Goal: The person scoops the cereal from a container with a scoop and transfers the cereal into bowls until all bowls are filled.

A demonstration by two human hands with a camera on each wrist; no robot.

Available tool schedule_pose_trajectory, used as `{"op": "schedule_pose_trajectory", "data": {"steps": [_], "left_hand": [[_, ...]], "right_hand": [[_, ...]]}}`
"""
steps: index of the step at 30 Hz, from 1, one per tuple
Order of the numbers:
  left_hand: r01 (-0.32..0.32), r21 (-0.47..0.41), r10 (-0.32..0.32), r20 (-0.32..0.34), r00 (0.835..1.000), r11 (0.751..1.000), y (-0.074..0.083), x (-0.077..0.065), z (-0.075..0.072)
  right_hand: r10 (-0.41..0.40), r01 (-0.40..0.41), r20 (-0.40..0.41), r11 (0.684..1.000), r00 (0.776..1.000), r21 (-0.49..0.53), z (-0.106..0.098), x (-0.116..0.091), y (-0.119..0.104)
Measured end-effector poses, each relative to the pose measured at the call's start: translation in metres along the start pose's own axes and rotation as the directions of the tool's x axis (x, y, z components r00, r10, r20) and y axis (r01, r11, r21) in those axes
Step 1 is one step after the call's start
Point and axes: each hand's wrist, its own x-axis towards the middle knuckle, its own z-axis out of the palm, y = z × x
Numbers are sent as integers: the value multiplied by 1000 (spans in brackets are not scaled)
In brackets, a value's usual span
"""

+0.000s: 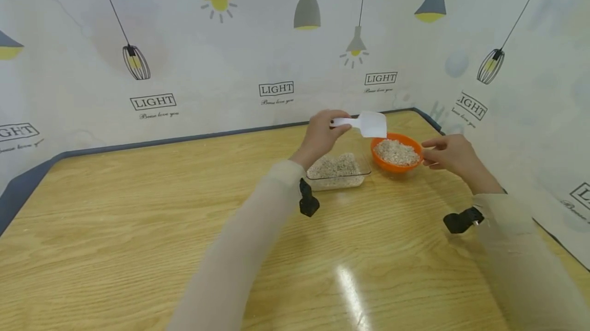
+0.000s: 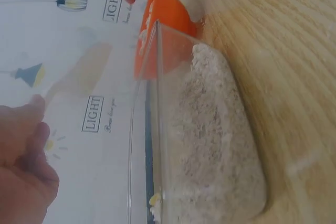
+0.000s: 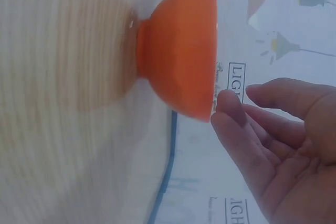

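My left hand [image 1: 321, 131] grips the handle of a white scoop [image 1: 374, 124], raised near the far left rim of an orange bowl [image 1: 398, 169]. No flakes show on the scoop's visible face. Pale oat-like flakes [image 1: 397, 152] fill much of the bowl. Just below the left hand, a clear rectangular container [image 2: 247, 145] holds more of these flakes. At the bowl's right side is my right hand [image 3: 289, 135], fingers loosely bent, fingertips at the rim and thumb apart from it. Whether those fingertips press the rim, I cannot tell.
Both vessels stand on a wood-grain table [image 1: 138, 228] toward its far right part. A dark edging [image 1: 184, 139] runs along the back, where a white printed curtain [image 1: 221, 64] rises. Black wrist cameras [image 1: 308, 199] sit on both sleeves.
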Motion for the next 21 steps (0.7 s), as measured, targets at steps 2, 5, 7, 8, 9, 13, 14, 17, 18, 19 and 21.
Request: {"op": "schedule_pose_trajectory", "data": {"steps": [2, 5, 7, 8, 9, 13, 14, 17, 18, 19, 21], "left_hand": [[16, -11, -16, 17, 1000, 1000, -3, -1, -7], [29, -7, -28, 49, 998, 1000, -7, -4, -16], [48, -7, -48, 75, 996, 999, -9, -5, -22], [55, -3, -54, 90, 995, 998, -10, -6, -25], [59, 1, -59, 103, 993, 998, -11, -7, -28], [63, 12, -65, 156, 986, 998, -16, -10, -42], [61, 16, -63, 166, 984, 998, -17, -11, -45], [67, 27, -71, 191, 979, 997, -21, -14, -54], [71, 28, -75, 198, 977, 997, -22, -15, -57], [75, 32, -80, 203, 976, 997, -23, -16, -60], [79, 47, -87, 211, 974, 996, -25, -18, -65]], "right_hand": [[-10, 10, 8, 1000, 1000, 2, 2, -1, -5], [-27, 26, 24, 1000, 999, 13, 6, -2, -13], [-44, 44, 29, 999, 999, -3, 11, -1, -18], [-52, 52, 31, 999, 998, -13, 13, -1, -20], [-59, 60, 35, 998, 998, -23, 15, -1, -22], [-109, 112, 33, 988, 993, -104, 28, -2, -34], [-126, 129, 33, 984, 992, -126, 31, -2, -37], [-183, 185, 29, 963, 983, -195, 42, -2, -46], [-200, 202, 34, 959, 979, -201, 46, -2, -49], [-213, 217, 40, 954, 976, -206, 50, -2, -52], [-233, 239, 54, 948, 971, -212, 57, -1, -57]]}}
